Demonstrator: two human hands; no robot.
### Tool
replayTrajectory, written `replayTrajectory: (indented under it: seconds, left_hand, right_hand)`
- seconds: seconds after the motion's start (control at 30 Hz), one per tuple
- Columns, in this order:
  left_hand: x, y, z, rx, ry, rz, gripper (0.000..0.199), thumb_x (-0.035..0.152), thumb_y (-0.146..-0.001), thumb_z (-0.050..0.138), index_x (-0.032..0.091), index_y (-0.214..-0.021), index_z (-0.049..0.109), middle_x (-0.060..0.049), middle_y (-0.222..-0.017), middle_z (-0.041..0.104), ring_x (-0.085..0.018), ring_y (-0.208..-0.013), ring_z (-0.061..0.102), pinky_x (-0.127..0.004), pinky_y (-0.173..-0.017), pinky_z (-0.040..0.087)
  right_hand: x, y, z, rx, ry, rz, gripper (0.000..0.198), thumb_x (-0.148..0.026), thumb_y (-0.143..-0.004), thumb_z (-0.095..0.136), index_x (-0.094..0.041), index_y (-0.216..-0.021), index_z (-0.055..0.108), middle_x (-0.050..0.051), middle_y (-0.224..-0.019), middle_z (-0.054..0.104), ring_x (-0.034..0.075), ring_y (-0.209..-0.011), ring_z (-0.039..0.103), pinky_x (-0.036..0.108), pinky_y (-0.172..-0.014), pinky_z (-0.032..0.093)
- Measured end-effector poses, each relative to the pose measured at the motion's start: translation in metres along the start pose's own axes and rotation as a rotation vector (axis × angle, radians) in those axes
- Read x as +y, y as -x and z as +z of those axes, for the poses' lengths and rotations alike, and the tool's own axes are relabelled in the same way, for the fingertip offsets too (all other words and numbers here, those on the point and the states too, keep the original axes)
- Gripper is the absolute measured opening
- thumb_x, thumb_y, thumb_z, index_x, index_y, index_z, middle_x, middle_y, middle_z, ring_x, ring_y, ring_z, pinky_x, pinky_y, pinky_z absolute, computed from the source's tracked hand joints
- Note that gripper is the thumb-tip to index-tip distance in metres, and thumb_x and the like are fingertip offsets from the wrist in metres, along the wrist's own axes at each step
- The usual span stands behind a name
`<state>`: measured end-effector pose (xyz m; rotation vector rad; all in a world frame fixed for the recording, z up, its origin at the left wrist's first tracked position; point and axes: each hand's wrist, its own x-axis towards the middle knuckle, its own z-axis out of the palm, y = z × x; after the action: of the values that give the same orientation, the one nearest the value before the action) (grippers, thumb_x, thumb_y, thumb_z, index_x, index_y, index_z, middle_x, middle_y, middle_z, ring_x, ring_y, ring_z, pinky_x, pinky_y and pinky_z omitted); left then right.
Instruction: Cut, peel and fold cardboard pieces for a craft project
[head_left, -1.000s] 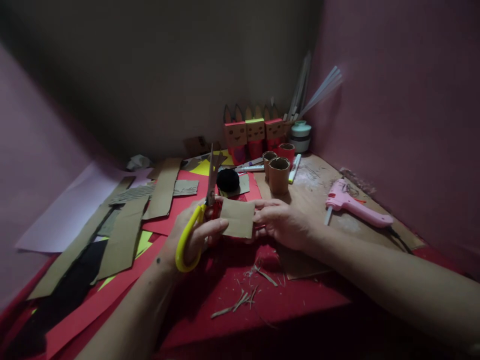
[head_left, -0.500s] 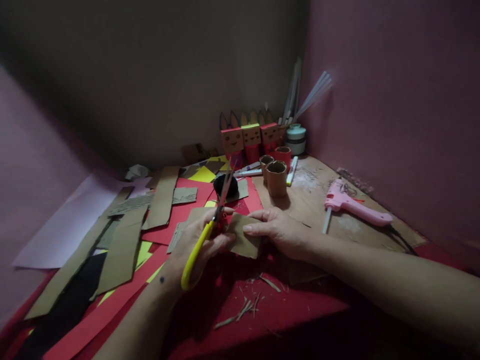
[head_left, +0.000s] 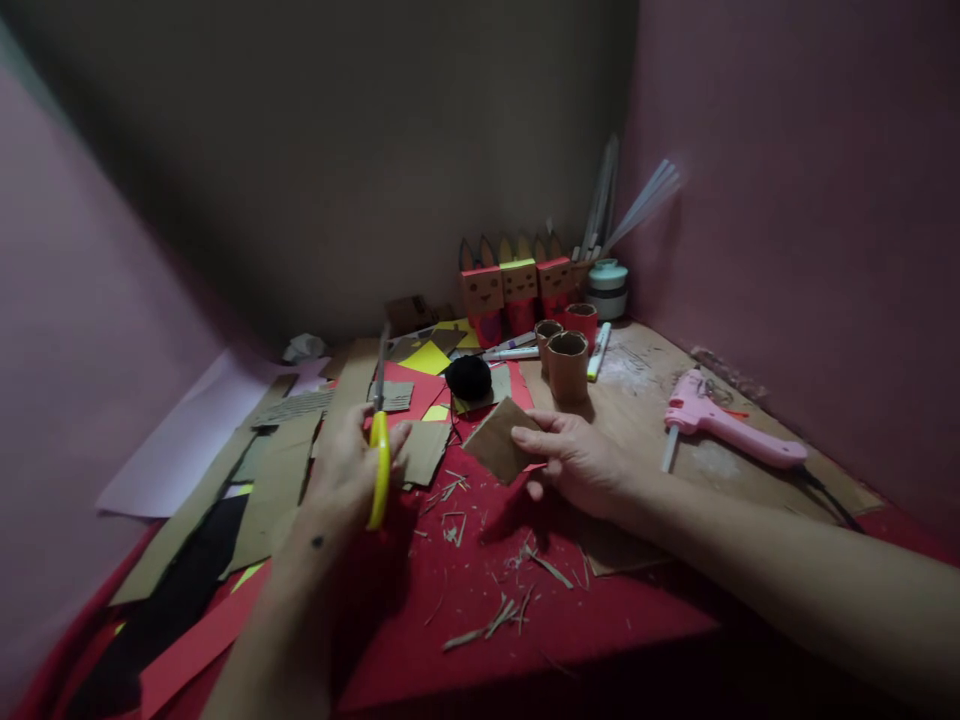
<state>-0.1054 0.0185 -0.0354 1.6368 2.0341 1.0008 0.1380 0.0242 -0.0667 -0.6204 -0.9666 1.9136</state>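
In my left hand (head_left: 349,465) is a pair of scissors (head_left: 380,455) with yellow handles, its blades pointing up and away from me. The fingers are partly hidden behind the handle. My right hand (head_left: 574,455) pinches a small square of brown cardboard (head_left: 499,440) between thumb and fingers, tilted above the red tabletop (head_left: 600,630). Under and between the hands lie another cardboard piece (head_left: 426,452) and thin cardboard trimmings (head_left: 499,618). A ball of black yarn (head_left: 468,378) sits just beyond the held square.
A pink glue gun (head_left: 731,422) lies on a wooden board (head_left: 637,400) at the right. Cardboard tubes (head_left: 568,366) and several box-headed figures (head_left: 481,290) stand at the back. Cardboard strips (head_left: 277,480) and coloured paper cover the left side. A lidded jar (head_left: 607,288) stands near the corner.
My left hand has moved left with the scissors, away from the cardboard square. The square now stays in my right hand alone and has turned. The view has shifted slightly.
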Motion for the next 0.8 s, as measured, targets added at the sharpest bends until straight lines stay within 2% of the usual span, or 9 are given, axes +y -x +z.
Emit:
replayTrajectory:
  seconds: [0.17, 0.3, 0.4, 0.5, 0.53, 0.57, 0.63, 0.7, 0.8]
  left_hand:
    - [0.009, 0.006, 0.006, -0.045, -0.580, -0.011, 0.048, 0.047, -0.083, 0.050, 0.015, -0.119, 0.052, -0.015, -0.085, 0.071, -0.031, -0.073, 0.068, -0.034, -0.060, 0.045]
    - [0.014, 0.013, 0.005, -0.115, -0.728, -0.037, 0.037, 0.042, -0.082, 0.049, 0.012, -0.097, 0.063, -0.023, -0.088, 0.070, -0.039, -0.085, 0.068, -0.039, -0.065, 0.046]
    - [0.020, 0.020, 0.003, -0.062, -0.758, -0.034, 0.041, 0.044, -0.085, 0.045, 0.011, -0.101, 0.064, -0.025, -0.094, 0.069, -0.042, -0.091, 0.066, -0.045, -0.071, 0.046]
    - [0.033, 0.029, 0.003, 0.059, -0.500, 0.046, 0.048, 0.046, -0.089, 0.039, 0.011, -0.115, 0.059, -0.022, -0.103, 0.068, -0.037, -0.095, 0.064, -0.047, -0.079, 0.046]
    - [0.038, 0.032, 0.005, 0.017, -0.331, 0.091, 0.049, 0.048, -0.089, 0.041, 0.012, -0.117, 0.058, -0.019, -0.100, 0.069, -0.033, -0.091, 0.066, -0.044, -0.080, 0.047]
    - [0.044, 0.035, 0.006, -0.083, -0.182, 0.124, 0.049, 0.050, -0.089, 0.041, 0.013, -0.117, 0.058, -0.015, -0.093, 0.070, -0.028, -0.083, 0.067, -0.041, -0.077, 0.049]
    - [0.054, 0.039, 0.009, -0.404, 0.102, 0.142, 0.051, 0.053, -0.088, 0.044, 0.015, -0.120, 0.055, -0.007, -0.081, 0.070, -0.021, -0.065, 0.067, -0.035, -0.068, 0.051]
    - [0.062, 0.041, 0.013, -0.667, 0.297, 0.127, 0.050, 0.051, -0.087, 0.049, 0.016, -0.124, 0.051, -0.003, -0.077, 0.068, -0.018, -0.059, 0.065, -0.033, -0.063, 0.051]
    - [0.062, 0.037, 0.018, -0.798, 0.441, 0.148, 0.043, 0.042, -0.086, 0.058, 0.018, -0.122, 0.053, -0.003, -0.082, 0.067, -0.017, -0.065, 0.065, -0.033, -0.068, 0.051]
  right_hand:
    - [-0.001, 0.002, 0.002, 0.011, -0.088, 0.018, 0.022, -0.020, -0.066, 0.080, -0.013, -0.084, 0.069, 0.009, -0.086, 0.067, 0.017, -0.073, 0.062, 0.029, -0.062, 0.055]
    - [-0.001, 0.003, 0.001, 0.037, -0.195, 0.011, 0.023, -0.030, -0.073, 0.076, -0.015, -0.089, 0.069, 0.009, -0.088, 0.069, 0.021, -0.080, 0.063, 0.036, -0.067, 0.056]
    - [-0.002, 0.003, 0.001, 0.094, -0.244, 0.062, 0.024, -0.029, -0.069, 0.077, -0.015, -0.086, 0.067, 0.009, -0.086, 0.069, 0.023, -0.076, 0.063, 0.038, -0.065, 0.054]
    - [-0.005, 0.002, 0.003, 0.094, -0.246, 0.095, 0.023, -0.028, -0.065, 0.076, -0.014, -0.080, 0.066, 0.009, -0.079, 0.069, 0.023, -0.070, 0.062, 0.039, -0.065, 0.051]
    - [-0.006, 0.001, 0.004, 0.082, -0.249, 0.084, 0.022, -0.028, -0.065, 0.075, -0.014, -0.079, 0.067, 0.009, -0.077, 0.069, 0.023, -0.069, 0.061, 0.038, -0.065, 0.050]
    - [-0.006, 0.001, 0.004, 0.067, -0.250, 0.061, 0.021, -0.029, -0.065, 0.074, -0.014, -0.077, 0.067, 0.008, -0.075, 0.069, 0.022, -0.068, 0.061, 0.037, -0.065, 0.050]
    - [-0.007, 0.000, 0.006, 0.039, -0.243, 0.015, 0.020, -0.031, -0.065, 0.071, -0.013, -0.074, 0.068, 0.008, -0.071, 0.069, 0.021, -0.066, 0.060, 0.035, -0.065, 0.048]
    - [-0.008, -0.001, 0.005, 0.004, -0.231, -0.017, 0.020, -0.031, -0.064, 0.069, -0.013, -0.072, 0.069, 0.007, -0.068, 0.068, 0.020, -0.067, 0.059, 0.034, -0.068, 0.047]
    - [-0.008, 0.000, 0.004, -0.031, -0.240, -0.028, 0.022, -0.029, -0.063, 0.065, -0.013, -0.077, 0.070, 0.007, -0.070, 0.068, 0.021, -0.072, 0.060, 0.036, -0.075, 0.046]
